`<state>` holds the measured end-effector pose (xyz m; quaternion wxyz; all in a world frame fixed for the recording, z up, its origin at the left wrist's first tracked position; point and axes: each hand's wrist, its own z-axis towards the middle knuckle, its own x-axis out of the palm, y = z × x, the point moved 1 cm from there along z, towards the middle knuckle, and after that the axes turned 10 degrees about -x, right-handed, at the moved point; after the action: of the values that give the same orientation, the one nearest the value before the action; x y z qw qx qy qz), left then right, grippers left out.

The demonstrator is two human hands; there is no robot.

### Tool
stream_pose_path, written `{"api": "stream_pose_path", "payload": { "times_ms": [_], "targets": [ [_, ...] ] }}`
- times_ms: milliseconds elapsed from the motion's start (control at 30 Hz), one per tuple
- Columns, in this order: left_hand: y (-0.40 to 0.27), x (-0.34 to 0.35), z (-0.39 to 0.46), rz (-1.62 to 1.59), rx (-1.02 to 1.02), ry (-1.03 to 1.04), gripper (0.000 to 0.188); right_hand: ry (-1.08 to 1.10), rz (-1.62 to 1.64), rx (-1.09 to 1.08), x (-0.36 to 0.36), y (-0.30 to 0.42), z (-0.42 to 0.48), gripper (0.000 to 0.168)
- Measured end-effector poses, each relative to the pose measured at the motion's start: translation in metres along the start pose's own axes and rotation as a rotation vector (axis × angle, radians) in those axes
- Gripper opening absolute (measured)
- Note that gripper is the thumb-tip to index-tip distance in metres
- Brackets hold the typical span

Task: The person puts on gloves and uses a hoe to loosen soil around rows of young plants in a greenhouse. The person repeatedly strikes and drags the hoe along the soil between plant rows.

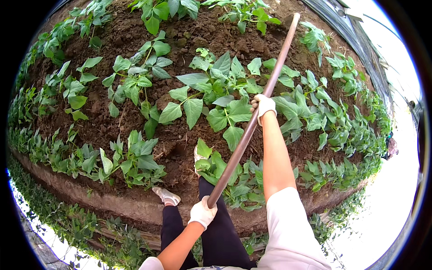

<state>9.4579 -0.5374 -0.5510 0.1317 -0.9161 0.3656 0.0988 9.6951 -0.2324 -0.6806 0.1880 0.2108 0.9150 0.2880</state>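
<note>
My left hand, in a white glove, grips the lower end of a long brown tool handle. Farther up the same handle is my right hand, also gloved in white, its fingers wrapped around it. The handle slants up to the right, over the leafy plants, and its far end lies at the soil near the top right. A hoe-like head shows there only in part, so its shape is hard to tell. Broad-leaved green plants grow in brown soil beneath and beside the handle.
Rows of plants stand left and right. My shoes are on the soil among the near plants. An earthen edge runs behind my feet, with more foliage below it. Dark plastic sheeting borders the bed at the upper right.
</note>
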Motion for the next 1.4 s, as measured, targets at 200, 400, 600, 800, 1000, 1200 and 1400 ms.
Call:
{"api": "stream_pose_path", "payload": {
  "times_ms": [200,400,600,800,1000,1200,1400],
  "targets": [
    [0.089,-0.018,-0.053,0.034,-0.136,0.05,0.035,0.0,0.064,0.154,0.008,-0.075,-0.083,0.018],
    [0.156,0.005,-0.079,0.059,-0.148,0.073,0.034,0.055,0.171,0.216,-0.009,-0.096,-0.154,0.016],
    [0.059,-0.001,-0.016,0.02,-0.07,-0.015,0.034,0.007,0.135,-0.003,-0.003,-0.013,-0.071,0.018],
    [0.008,-0.017,-0.012,0.039,-0.043,0.011,0.031,0.023,0.124,0.101,-0.01,-0.026,0.01,0.01],
    [0.147,-0.024,-0.071,0.128,-0.172,0.078,0.04,0.063,0.156,0.199,0.011,-0.095,-0.131,0.011],
    [0.155,-0.018,-0.074,0.042,-0.118,-0.004,0.032,-0.002,0.231,0.172,-0.008,-0.099,-0.154,0.013],
    [0.226,-0.007,-0.054,0.072,0.006,-0.064,0.033,0.045,0.357,0.012,-0.019,-0.099,-0.23,0.012]
  ]
}}
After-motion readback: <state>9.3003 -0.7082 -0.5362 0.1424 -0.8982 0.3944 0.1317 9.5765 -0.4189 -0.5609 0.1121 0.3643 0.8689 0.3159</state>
